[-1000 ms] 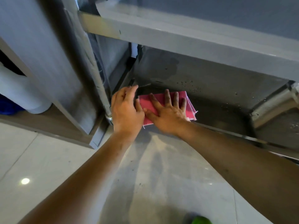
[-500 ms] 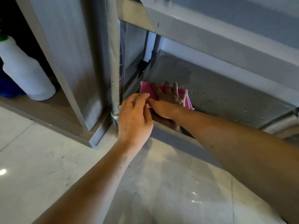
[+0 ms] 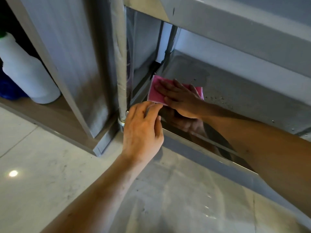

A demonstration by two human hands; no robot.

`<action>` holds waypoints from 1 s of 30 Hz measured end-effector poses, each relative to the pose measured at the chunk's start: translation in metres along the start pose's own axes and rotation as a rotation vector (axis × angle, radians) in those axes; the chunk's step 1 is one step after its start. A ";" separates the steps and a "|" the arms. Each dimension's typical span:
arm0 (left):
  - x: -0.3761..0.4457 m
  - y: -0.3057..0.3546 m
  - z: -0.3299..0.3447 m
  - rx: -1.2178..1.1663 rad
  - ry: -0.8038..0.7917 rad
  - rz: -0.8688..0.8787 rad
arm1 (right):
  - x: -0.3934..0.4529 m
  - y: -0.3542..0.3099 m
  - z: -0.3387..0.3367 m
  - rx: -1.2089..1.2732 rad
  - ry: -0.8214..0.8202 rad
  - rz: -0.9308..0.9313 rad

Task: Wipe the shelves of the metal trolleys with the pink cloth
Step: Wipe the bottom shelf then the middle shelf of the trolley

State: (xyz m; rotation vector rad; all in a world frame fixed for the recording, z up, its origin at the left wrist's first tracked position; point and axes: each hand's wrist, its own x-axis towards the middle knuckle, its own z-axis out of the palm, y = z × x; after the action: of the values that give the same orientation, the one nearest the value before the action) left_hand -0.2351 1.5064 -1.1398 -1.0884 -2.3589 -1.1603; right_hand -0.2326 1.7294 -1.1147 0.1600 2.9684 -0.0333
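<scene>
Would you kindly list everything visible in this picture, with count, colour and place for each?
pink cloth: one, pink, flat on the bottom shelf near its left corner
bottom shelf: one, shiny grey metal, low on the trolley, specked with droplets
upper shelf: one, grey metal, above the bottom shelf
trolley post: one, grey, upright at the shelf's front left corner
cabinet panel: one, grey, left of the post
white bottle: one, white, in the cabinet opening at far left
floor: pale glossy tiles, in the foreground
right hand: one, pressed flat on the cloth
left hand: one, at the shelf's front left corner, fingertips at the cloth's near edge
</scene>
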 end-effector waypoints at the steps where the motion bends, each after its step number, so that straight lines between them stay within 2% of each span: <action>1: 0.001 0.001 0.003 0.010 -0.007 -0.014 | 0.000 0.003 0.003 0.013 0.013 0.001; 5: 0.004 0.007 0.010 0.081 0.015 -0.034 | 0.013 0.002 0.006 0.033 0.068 0.042; 9: 0.008 0.007 0.016 0.131 0.111 -0.044 | 0.038 0.017 -0.003 0.014 0.039 0.101; 16: 0.002 -0.008 0.026 0.189 0.126 -0.042 | 0.075 0.060 -0.010 -0.002 0.040 0.194; 24: -0.011 -0.009 0.031 0.140 0.107 0.047 | 0.108 0.094 -0.018 0.105 0.066 0.430; 30: -0.021 -0.013 0.029 0.108 0.024 0.059 | 0.116 0.091 -0.023 0.173 0.054 0.488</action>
State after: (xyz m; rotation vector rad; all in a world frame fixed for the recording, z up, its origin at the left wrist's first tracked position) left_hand -0.2288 1.5133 -1.1765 -1.0941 -2.3257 -1.0073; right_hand -0.3404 1.8331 -1.1131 0.9095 2.8875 -0.2261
